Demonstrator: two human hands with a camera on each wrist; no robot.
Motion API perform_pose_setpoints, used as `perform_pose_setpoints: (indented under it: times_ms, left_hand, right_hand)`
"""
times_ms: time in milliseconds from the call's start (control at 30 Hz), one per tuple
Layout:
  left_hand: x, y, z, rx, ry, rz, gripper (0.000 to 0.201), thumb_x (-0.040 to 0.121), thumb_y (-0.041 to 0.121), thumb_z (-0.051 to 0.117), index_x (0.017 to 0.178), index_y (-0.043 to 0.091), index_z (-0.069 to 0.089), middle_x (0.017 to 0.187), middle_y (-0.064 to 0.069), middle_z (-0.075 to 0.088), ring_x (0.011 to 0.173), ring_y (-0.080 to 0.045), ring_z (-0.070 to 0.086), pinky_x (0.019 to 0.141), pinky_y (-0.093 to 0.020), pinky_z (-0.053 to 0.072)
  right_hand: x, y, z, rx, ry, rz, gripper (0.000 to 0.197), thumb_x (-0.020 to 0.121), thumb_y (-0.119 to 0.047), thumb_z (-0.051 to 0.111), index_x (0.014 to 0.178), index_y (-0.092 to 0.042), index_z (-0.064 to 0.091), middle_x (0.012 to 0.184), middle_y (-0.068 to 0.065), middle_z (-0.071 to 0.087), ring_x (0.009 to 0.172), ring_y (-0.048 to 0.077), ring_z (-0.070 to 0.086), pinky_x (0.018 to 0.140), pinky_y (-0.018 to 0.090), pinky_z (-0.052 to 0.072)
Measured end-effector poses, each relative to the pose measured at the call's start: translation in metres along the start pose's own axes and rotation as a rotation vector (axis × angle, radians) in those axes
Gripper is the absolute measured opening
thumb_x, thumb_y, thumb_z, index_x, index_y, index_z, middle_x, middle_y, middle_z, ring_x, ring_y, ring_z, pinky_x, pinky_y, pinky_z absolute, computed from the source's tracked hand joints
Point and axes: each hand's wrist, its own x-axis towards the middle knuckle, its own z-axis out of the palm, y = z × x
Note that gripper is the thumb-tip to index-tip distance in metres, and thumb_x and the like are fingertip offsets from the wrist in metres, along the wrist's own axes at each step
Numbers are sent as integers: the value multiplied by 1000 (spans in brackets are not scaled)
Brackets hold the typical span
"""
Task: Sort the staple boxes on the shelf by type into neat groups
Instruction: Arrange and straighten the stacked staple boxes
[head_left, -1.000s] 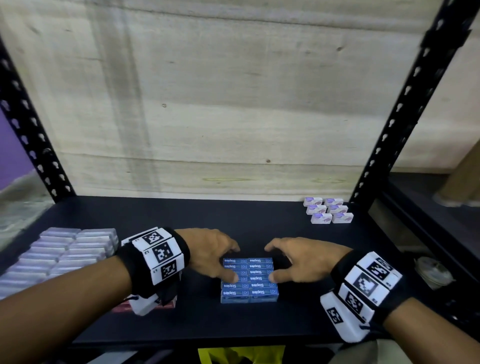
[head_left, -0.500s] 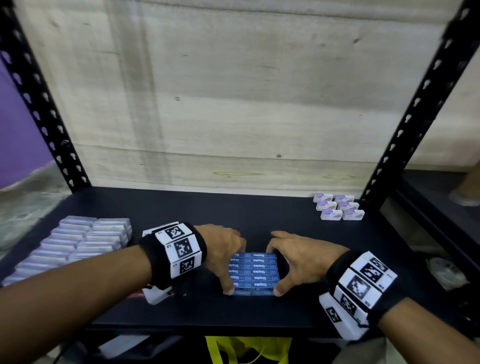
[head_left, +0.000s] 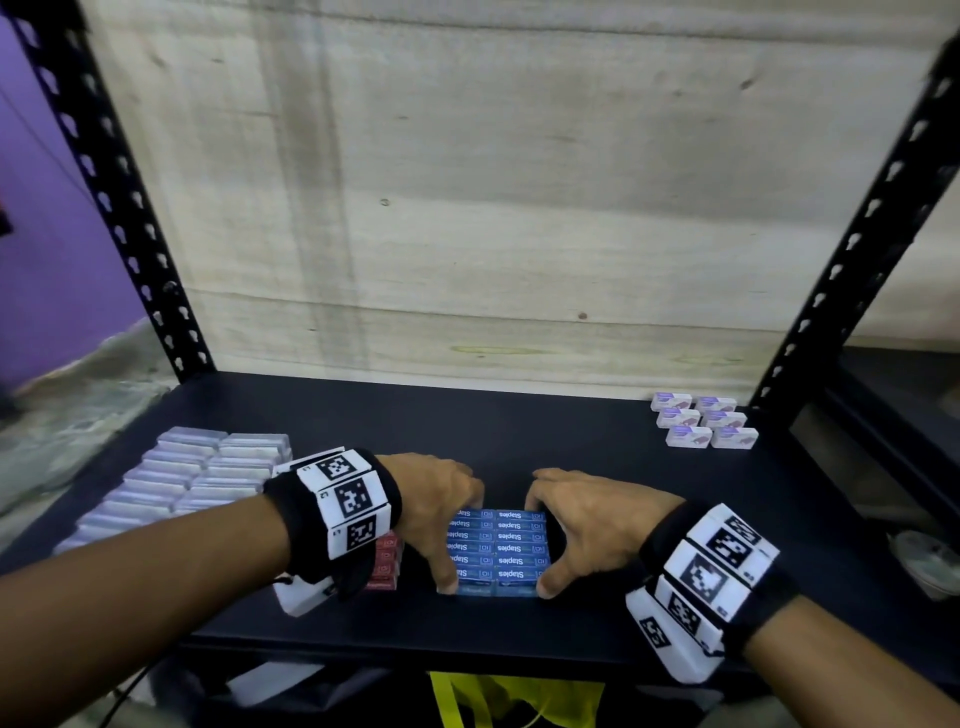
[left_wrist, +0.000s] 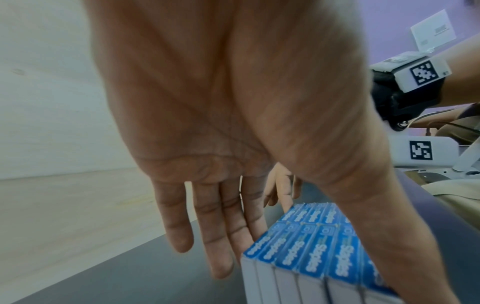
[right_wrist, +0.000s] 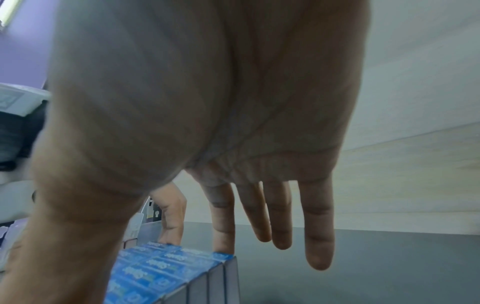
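A tight block of blue "Staples" boxes (head_left: 496, 551) lies near the front of the black shelf (head_left: 571, 441). My left hand (head_left: 441, 525) presses its left side, thumb at the near corner and fingers at the far edge. My right hand (head_left: 571, 530) mirrors it on the right side. In the left wrist view straight fingers (left_wrist: 221, 236) reach down past the block (left_wrist: 319, 246). The right wrist view shows straight fingers (right_wrist: 275, 222) beside the block (right_wrist: 161, 273).
A few red boxes (head_left: 384, 564) sit under my left wrist. Several clear-wrapped boxes (head_left: 187, 478) fill the left end. Several white and purple boxes (head_left: 704, 421) stand at the back right. Black uprights (head_left: 119, 192) flank the shelf. A yellow bag (head_left: 519, 696) hangs below.
Both hands have closed in on the blue block, thumbs sliding to its near corners. The block looks more compact. The view has shifted slightly.
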Motion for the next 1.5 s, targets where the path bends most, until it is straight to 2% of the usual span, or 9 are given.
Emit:
perform_pose_setpoints:
  times_ms: [133, 267, 333, 467, 600, 833, 1133, 1267, 1500]
  left_hand:
    - [1, -1, -1, -41, -36, -2, 82, 63, 58, 83, 129, 27, 46, 125, 10, 51, 109, -14, 54, 96, -40, 50]
    - [7, 0, -11, -125, -62, -2, 102, 62, 71, 76, 145, 29, 33, 144, 8, 45, 126, -15, 48, 107, -37, 41]
    - [13, 4, -20, -115, -24, 3, 103, 65, 74, 70, 148, 29, 29, 149, 7, 40, 132, -17, 44, 109, -37, 39]
    - [39, 25, -46, -81, 102, 65, 79, 78, 67, 65, 142, 27, 40, 139, 2, 50, 123, -19, 51, 103, -38, 43]
    - [78, 58, -69, -86, 237, 156, 59, 85, 53, 65, 134, 23, 51, 127, 1, 59, 110, -19, 57, 96, -35, 47]
    - [153, 110, -85, 23, 339, 221, 50, 91, 45, 61, 132, 18, 51, 126, -5, 57, 111, -27, 57, 91, -41, 50]
    - [230, 147, -106, 27, 461, 187, 42, 90, 28, 64, 127, 11, 55, 121, -14, 53, 106, -34, 56, 86, -42, 50]
    - [246, 154, -105, -3, 488, 165, 32, 89, 18, 59, 121, 12, 59, 113, -13, 58, 101, -33, 59, 75, -37, 50]
    - [253, 158, -108, -42, 458, 165, 29, 90, 13, 57, 118, 14, 62, 112, -14, 61, 99, -34, 61, 74, -36, 49]
  right_hand:
    - [0, 4, 2, 24, 1, 8, 68, 63, -58, 83, 114, -31, 47, 115, -15, 46, 103, 10, 50, 90, 33, 48]
    - [-3, 15, 1, 64, -25, -18, 102, 64, -63, 81, 146, -26, 33, 142, -14, 38, 126, 10, 44, 106, 30, 40]
    - [-11, 26, -2, 119, -10, 6, 104, 68, -67, 76, 151, -28, 27, 149, -11, 36, 131, 11, 43, 110, 32, 38]
    - [-33, 68, -13, 128, 64, 129, 71, 79, -66, 66, 140, -37, 43, 136, -7, 52, 120, 12, 53, 103, 34, 45]
    - [-52, 127, -25, 175, 134, 272, 48, 87, -53, 68, 129, -33, 57, 123, -12, 60, 114, 6, 57, 101, 28, 46]
    - [-59, 211, -34, 116, 323, 436, 25, 89, -34, 71, 113, -28, 67, 107, -10, 64, 101, 13, 62, 93, 30, 51]
    - [-31, 259, -29, 88, 390, 496, 25, 86, -18, 65, 105, -34, 68, 119, 0, 63, 108, 20, 60, 91, 33, 51]
    - [-25, 263, -27, 81, 390, 488, 26, 87, -19, 62, 107, -35, 68, 120, 1, 63, 110, 24, 60, 91, 37, 52]
    - [-24, 265, -28, 98, 401, 489, 27, 89, -18, 63, 109, -35, 68, 123, 3, 62, 114, 26, 59, 95, 40, 51]
